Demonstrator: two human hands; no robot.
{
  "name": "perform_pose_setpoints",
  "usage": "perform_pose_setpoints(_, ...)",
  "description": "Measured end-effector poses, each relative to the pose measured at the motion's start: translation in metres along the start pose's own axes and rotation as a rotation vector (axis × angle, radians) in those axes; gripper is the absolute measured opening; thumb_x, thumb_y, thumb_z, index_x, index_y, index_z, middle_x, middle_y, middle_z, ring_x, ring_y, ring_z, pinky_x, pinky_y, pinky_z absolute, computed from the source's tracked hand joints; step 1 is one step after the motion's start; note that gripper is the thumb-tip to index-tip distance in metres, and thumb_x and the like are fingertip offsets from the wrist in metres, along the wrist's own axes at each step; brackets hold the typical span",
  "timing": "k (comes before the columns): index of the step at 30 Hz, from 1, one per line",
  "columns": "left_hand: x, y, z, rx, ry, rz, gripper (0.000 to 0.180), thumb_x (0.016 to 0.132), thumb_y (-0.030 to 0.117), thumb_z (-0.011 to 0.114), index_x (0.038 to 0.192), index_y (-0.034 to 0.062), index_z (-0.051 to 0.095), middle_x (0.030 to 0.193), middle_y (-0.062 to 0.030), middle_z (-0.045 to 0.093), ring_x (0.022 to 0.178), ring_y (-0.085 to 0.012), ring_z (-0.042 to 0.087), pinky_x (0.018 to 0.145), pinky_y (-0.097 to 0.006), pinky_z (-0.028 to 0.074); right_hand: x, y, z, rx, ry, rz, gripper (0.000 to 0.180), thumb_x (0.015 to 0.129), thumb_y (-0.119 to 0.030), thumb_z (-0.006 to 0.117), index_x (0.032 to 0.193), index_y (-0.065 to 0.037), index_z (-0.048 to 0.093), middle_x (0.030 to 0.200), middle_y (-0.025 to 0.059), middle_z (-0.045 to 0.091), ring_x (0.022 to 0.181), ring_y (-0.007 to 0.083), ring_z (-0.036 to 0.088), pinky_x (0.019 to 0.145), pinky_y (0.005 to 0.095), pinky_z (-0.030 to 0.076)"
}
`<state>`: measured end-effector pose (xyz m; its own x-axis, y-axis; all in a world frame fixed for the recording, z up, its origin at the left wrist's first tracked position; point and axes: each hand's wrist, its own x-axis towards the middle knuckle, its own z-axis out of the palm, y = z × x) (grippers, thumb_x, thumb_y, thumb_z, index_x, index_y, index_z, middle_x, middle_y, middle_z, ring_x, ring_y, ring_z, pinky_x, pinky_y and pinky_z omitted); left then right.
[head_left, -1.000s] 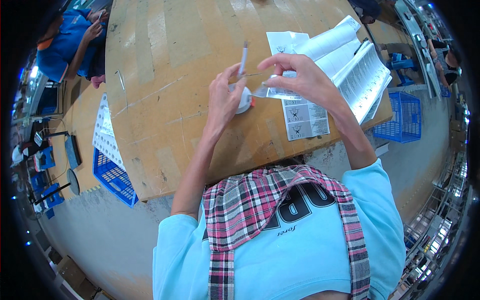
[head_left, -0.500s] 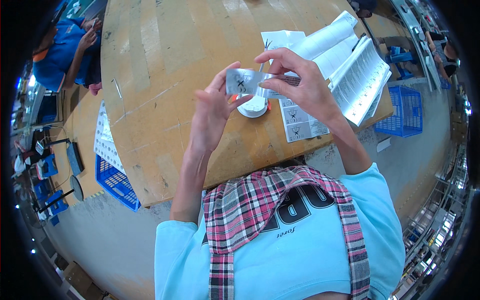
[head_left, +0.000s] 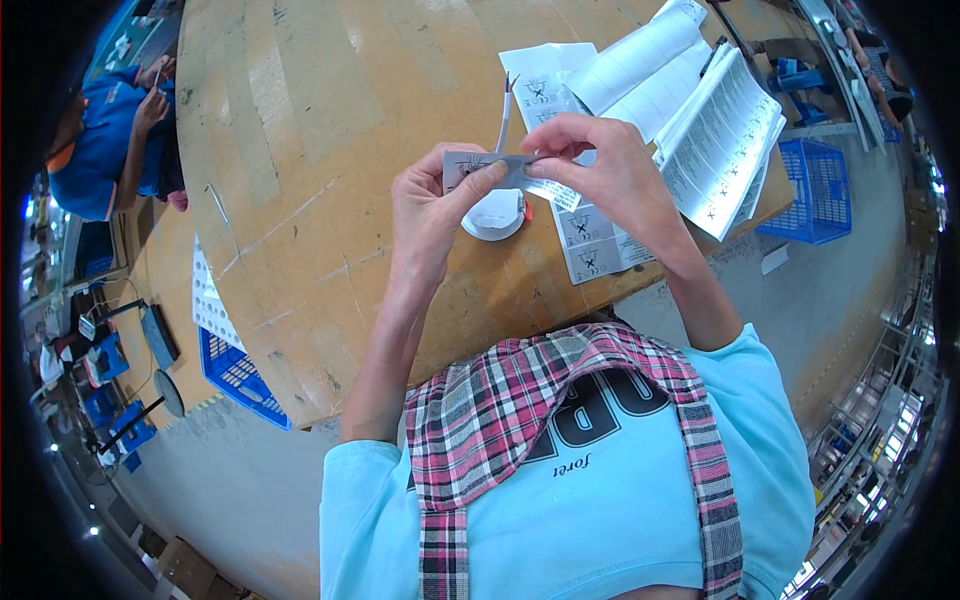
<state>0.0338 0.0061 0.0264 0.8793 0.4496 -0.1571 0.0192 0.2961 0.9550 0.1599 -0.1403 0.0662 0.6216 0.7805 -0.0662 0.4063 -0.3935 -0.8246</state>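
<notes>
The thumb and forefinger of the left hand [head_left: 432,212] pinch the left end of a small grey rectangular paper label [head_left: 487,170], while the fingertips of the right hand [head_left: 612,172] pinch its right end, so the label stretches flat between the two hands, held up above the tabletop. Both hands are closed on the label; the other fingers curl loosely behind it.

Just below the label, between the two hands, a round white plastic fitting [head_left: 495,215] lies on the brown cardboard-covered worktable [head_left: 300,150], and a thin white wire [head_left: 504,115] rises from it away from the person. Under the right hand lie white sheets of printed labels [head_left: 590,245], and further right a stack of white printed booklets [head_left: 725,130] fans open near the table edge.

Beyond that edge stands a blue plastic crate [head_left: 815,190] on the floor; another blue plastic basket [head_left: 235,370] sits under the table's left side. At the far left, a person in a blue shirt [head_left: 105,140] works nearby.
</notes>
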Motion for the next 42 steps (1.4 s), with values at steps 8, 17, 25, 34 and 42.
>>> perform_pose_setpoints(8,0.008,-0.005,0.006,0.038,0.094,0.043,0.013,0.081,0.014,0.073,0.086,0.0032,0.068,0.071,0.0005,0.063,0.064,-0.0048,0.054,0.059,-0.02,0.041,0.003,0.007,-0.002,-0.064,0.15,-0.147,0.015,0.081,-0.014,0.068,0.089,-0.002,0.07,0.08,0.0091,0.068,0.077,0.0173,0.064,0.075,0.0294,0.051)
perform_pose_setpoints(17,0.024,-0.017,0.011,-0.034,0.2,0.06,0.012,0.082,0.011,0.072,0.088,0.0016,0.068,0.077,-0.0028,0.066,0.069,-0.0061,0.057,0.063,-0.021,0.044,0.01,0.015,0.007,0.1,0.141,-0.003,0.018,0.083,-0.014,0.067,0.097,-0.003,0.07,0.081,0.0113,0.067,0.077,0.0184,0.065,0.073,0.0299,0.052)
perform_pose_setpoints(25,0.034,-0.026,0.006,-0.071,0.156,0.084,0.014,0.084,0.012,0.069,0.091,0.0,0.068,0.081,-0.0044,0.067,0.073,-0.0077,0.059,0.071,-0.025,0.048,0.013,0.021,0.015,0.052,0.234,-0.058,0.02,0.083,-0.017,0.068,0.099,-0.004,0.07,0.085,0.015,0.064,0.079,0.0221,0.067,0.072,0.0296,0.053)
perform_pose_setpoints(34,0.035,-0.027,0.006,-0.083,0.145,0.073,0.013,0.085,0.012,0.068,0.09,0.0006,0.067,0.083,-0.005,0.068,0.074,-0.0073,0.059,0.072,-0.024,0.048,0.014,0.023,0.017,0.057,0.257,-0.08,0.02,0.084,-0.015,0.067,0.099,-0.002,0.07,0.091,0.0156,0.064,0.08,0.0231,0.067,0.074,0.0301,0.054)
perform_pose_setpoints(42,0.038,-0.032,0.003,-0.165,0.124,0.027,0.014,0.085,0.013,0.068,0.091,0.0007,0.067,0.083,-0.0056,0.068,0.077,-0.0096,0.06,0.076,-0.026,0.047,0.015,0.024,0.019,0.068,0.262,-0.079,0.018,0.083,-0.015,0.067,0.097,-0.004,0.071,0.089,0.0138,0.063,0.078,0.0219,0.066,0.073,0.0298,0.053)
